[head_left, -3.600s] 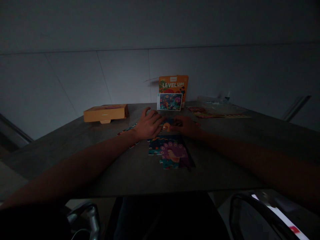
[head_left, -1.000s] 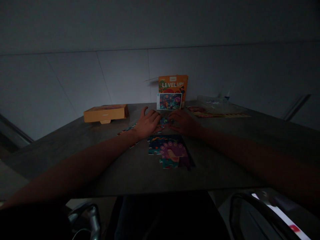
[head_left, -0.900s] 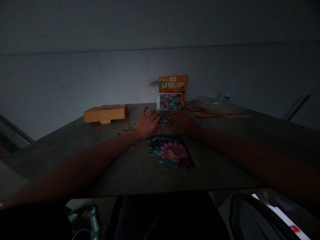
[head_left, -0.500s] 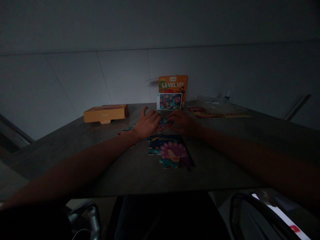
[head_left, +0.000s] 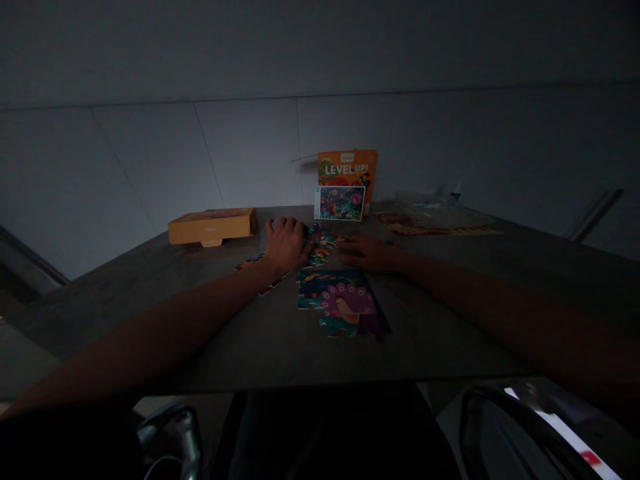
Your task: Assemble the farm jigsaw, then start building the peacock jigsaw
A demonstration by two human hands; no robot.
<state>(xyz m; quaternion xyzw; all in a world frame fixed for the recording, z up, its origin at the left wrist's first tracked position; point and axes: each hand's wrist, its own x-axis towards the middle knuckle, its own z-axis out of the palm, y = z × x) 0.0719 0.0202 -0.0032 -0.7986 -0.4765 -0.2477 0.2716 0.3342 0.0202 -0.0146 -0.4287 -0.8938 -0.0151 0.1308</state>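
Loose jigsaw pieces (head_left: 321,248) lie in a small heap between my two hands. My left hand (head_left: 286,245) rests palm down at the heap's left side, fingers apart and slightly bent, its thumb side beside the pieces. On the right side, my right hand (head_left: 369,253) lies low with its fingers stretched toward the heap, the fingertips at its edge. I see nothing held in either hand. Nearer to me is a joined section of puzzle (head_left: 345,303) showing a purple peacock. More pieces (head_left: 250,261) show partly behind my left wrist.
An orange box (head_left: 213,228) stands at the back left. A picture card (head_left: 340,203) leans upright before an orange "LEVEL UP!" box (head_left: 347,168). Clear plastic wrapping (head_left: 430,205) and a flat printed sheet (head_left: 440,227) are at the back right. The grey table's front edge is close to me.
My left hand has shifted a little left and my right hand slightly right and down. The gap between them has widened, uncovering more loose pieces. The peacock section stays put.
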